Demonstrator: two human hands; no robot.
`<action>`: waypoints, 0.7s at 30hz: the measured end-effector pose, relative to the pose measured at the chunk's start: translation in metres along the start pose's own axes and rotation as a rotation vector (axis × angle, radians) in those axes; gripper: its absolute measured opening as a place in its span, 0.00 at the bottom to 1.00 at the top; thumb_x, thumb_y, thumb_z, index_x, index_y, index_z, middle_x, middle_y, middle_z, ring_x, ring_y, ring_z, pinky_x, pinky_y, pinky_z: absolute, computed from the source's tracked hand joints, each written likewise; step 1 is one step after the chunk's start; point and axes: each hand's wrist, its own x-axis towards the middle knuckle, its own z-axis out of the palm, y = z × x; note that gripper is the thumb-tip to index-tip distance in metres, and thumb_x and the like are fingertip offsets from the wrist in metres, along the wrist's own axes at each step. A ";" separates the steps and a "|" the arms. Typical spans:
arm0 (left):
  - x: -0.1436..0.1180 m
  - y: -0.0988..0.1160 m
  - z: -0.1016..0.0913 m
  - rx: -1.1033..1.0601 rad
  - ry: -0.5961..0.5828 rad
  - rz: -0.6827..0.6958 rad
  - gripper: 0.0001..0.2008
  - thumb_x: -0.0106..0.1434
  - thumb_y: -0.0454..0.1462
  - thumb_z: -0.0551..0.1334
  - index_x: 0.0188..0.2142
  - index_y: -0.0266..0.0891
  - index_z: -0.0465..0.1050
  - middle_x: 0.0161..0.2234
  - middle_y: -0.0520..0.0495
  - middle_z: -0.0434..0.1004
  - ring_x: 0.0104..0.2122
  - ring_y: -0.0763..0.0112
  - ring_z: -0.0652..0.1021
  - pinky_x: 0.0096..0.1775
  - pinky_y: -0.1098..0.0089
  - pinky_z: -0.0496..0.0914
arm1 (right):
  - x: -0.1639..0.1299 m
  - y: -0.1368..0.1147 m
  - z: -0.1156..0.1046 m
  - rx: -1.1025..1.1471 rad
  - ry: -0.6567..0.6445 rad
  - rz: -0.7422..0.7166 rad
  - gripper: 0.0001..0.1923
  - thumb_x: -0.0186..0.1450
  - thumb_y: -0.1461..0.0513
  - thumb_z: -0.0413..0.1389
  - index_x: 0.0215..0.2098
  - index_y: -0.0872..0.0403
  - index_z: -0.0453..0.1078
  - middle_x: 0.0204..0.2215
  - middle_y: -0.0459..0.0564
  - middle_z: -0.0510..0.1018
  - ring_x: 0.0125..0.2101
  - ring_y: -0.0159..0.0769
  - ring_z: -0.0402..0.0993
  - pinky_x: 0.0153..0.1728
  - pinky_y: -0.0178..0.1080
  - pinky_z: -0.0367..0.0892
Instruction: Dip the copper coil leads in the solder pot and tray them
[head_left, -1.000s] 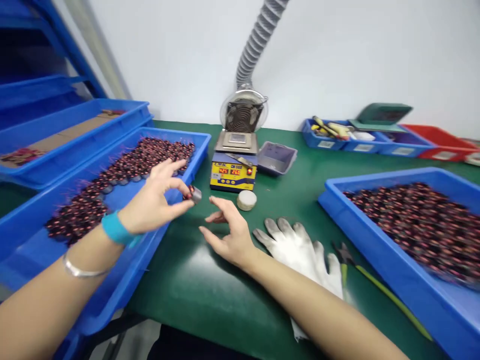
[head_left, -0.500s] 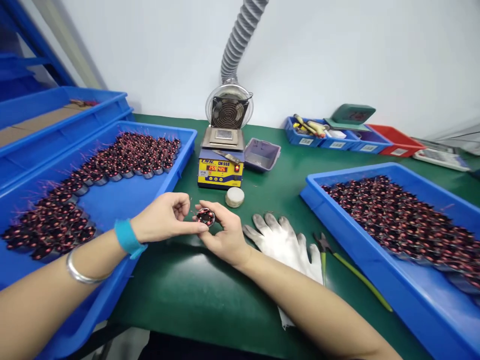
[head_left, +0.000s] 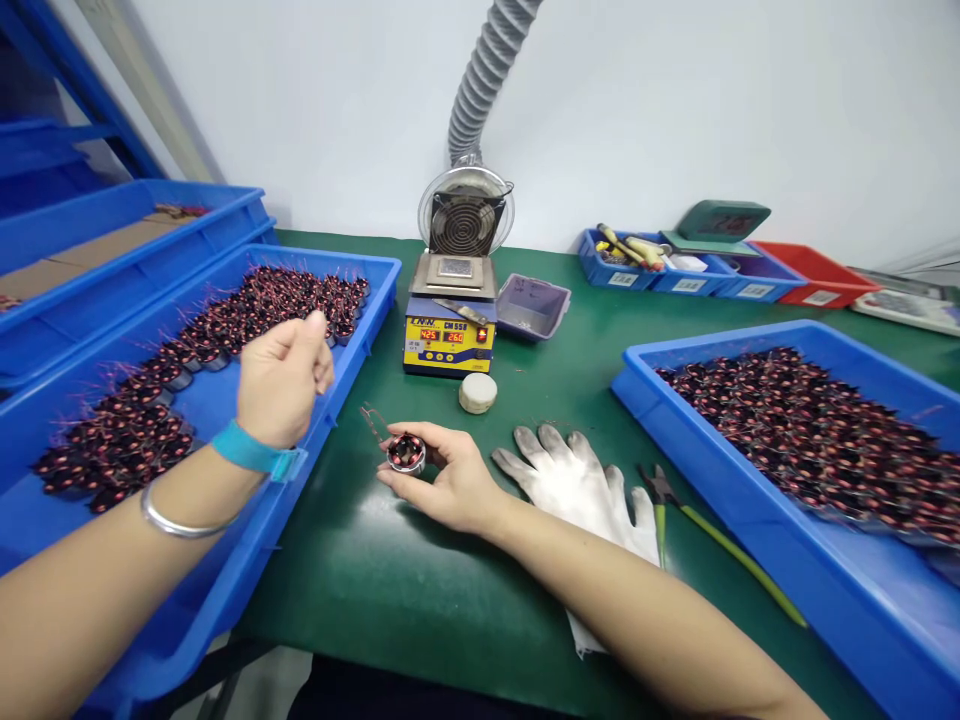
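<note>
On the far left a long blue plastic tray [head_left: 225, 400] sits on the green table [head_left: 420, 580]. It has lots of small round coils with red wire [head_left: 225, 330] lying in rows inside it.

The left hand [head_left: 283, 378] is up in the air above the right side of this tray. Its fingers are curled in loosely, almost like a fist, with the thumb on top. I cannot tell if anything is inside it. It is not touching the tray. The wrist has a blue band [head_left: 251, 452] and a thin silver bangle [head_left: 176, 525] on it.

Next comes the right hand [head_left: 450, 480], low over the table near the middle. It holds one small round coil in a silver metal cup [head_left: 406, 453] between the thumb and the fingertips. The coil is at the left tip of this hand, open side up, with thin wire ends sticking out to the left. The left hand is apart from it, up and to the left. The right arm reaches in from the lower right.

Behind the hands stands a yellow and blue heater box with red numbers [head_left: 448, 340]. A small round white tub [head_left: 478, 392] sits in front of it.

Just right of the right hand lies a white cloth glove [head_left: 577, 480]. Next to it lie cutters with green handles [head_left: 697, 520]. Far right is another blue tray full of coils [head_left: 810, 450].
</note>
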 end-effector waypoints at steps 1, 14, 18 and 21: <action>0.003 -0.001 -0.002 -0.052 0.023 -0.010 0.21 0.58 0.48 0.58 0.16 0.39 0.56 0.13 0.57 0.53 0.14 0.80 0.59 0.18 0.75 0.55 | 0.000 -0.001 0.000 0.020 0.008 0.008 0.21 0.54 0.58 0.62 0.45 0.54 0.69 0.35 0.51 0.78 0.32 0.35 0.76 0.36 0.37 0.72; -0.011 0.009 -0.001 0.220 -0.523 -0.049 0.12 0.56 0.40 0.60 0.20 0.37 0.66 0.15 0.55 0.64 0.16 0.79 0.66 0.20 0.76 0.61 | 0.008 -0.003 -0.004 0.011 0.151 0.038 0.22 0.52 0.59 0.63 0.44 0.55 0.70 0.33 0.50 0.78 0.32 0.35 0.75 0.37 0.38 0.73; 0.002 0.012 -0.011 0.039 -0.203 0.037 0.12 0.55 0.38 0.61 0.19 0.38 0.64 0.14 0.55 0.64 0.16 0.79 0.66 0.20 0.76 0.61 | 0.009 -0.002 -0.005 0.016 0.185 0.037 0.22 0.51 0.59 0.63 0.44 0.56 0.70 0.33 0.51 0.77 0.32 0.35 0.75 0.38 0.39 0.73; 0.003 0.008 -0.011 -0.069 -0.162 -0.034 0.10 0.54 0.38 0.61 0.21 0.38 0.65 0.13 0.56 0.64 0.15 0.79 0.66 0.19 0.77 0.60 | 0.010 -0.002 -0.007 0.039 0.194 0.027 0.22 0.52 0.59 0.63 0.44 0.55 0.69 0.34 0.50 0.77 0.33 0.35 0.75 0.39 0.39 0.72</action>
